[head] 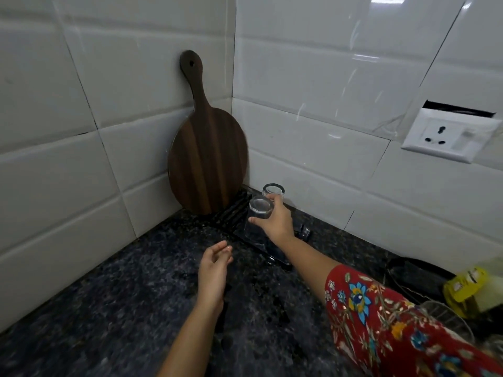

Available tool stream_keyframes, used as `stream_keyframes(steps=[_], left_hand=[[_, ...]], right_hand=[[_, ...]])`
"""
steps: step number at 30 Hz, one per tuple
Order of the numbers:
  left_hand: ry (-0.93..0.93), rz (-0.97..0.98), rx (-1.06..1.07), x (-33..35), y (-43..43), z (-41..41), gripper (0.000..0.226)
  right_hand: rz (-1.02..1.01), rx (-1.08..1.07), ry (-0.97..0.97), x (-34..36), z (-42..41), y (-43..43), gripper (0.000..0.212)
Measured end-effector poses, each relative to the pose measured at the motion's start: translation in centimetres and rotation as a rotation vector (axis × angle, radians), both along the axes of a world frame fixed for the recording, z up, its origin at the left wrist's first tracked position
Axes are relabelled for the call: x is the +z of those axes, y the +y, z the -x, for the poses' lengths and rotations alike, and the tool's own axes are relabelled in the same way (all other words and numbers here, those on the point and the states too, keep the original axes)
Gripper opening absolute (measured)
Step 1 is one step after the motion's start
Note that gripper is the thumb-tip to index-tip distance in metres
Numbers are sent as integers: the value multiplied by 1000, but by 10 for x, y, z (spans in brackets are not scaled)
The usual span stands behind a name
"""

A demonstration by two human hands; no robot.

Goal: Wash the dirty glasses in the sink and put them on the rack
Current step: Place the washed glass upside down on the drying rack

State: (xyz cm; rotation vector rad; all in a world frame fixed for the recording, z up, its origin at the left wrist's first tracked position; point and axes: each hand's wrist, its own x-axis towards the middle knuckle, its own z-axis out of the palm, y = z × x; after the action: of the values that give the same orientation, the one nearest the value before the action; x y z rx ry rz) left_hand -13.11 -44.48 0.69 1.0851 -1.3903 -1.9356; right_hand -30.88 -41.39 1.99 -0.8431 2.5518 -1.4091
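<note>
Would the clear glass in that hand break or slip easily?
Probably fragile: the upside-down clear glass looks like real glass. Perhaps slippery if wet, though the right hand grips its sides. Mouth-down on the black ribbed rack, it probably won't roll.

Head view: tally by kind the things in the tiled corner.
Glasses: 2 (held glass, rear glass)
Cutting board: 1
Drying rack: 1
Total: 4
Clear shape by the right hand: unclear, uncounted.

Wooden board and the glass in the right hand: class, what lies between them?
Only a bare ribbed stretch of the black rack lies between the wooden board and the glass that the right hand grips, as the head view shows.
</note>
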Motion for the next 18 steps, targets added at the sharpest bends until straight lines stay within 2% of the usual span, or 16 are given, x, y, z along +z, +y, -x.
stream_keyframes(steps=[8, 11, 14, 18], left_hand=[[34, 57, 16, 6, 8, 6, 27], [71, 100, -2, 19, 25, 11, 22], [142, 132, -67, 36, 60, 16, 18], [250, 178, -214, 54, 128, 27, 19]], right_hand=[[13, 12, -51, 3, -11, 10, 75], [176, -79, -230, 20, -31, 45, 48], [377, -65, -434, 49, -51, 106, 19], [453, -39, -514, 75, -74, 210, 12]])
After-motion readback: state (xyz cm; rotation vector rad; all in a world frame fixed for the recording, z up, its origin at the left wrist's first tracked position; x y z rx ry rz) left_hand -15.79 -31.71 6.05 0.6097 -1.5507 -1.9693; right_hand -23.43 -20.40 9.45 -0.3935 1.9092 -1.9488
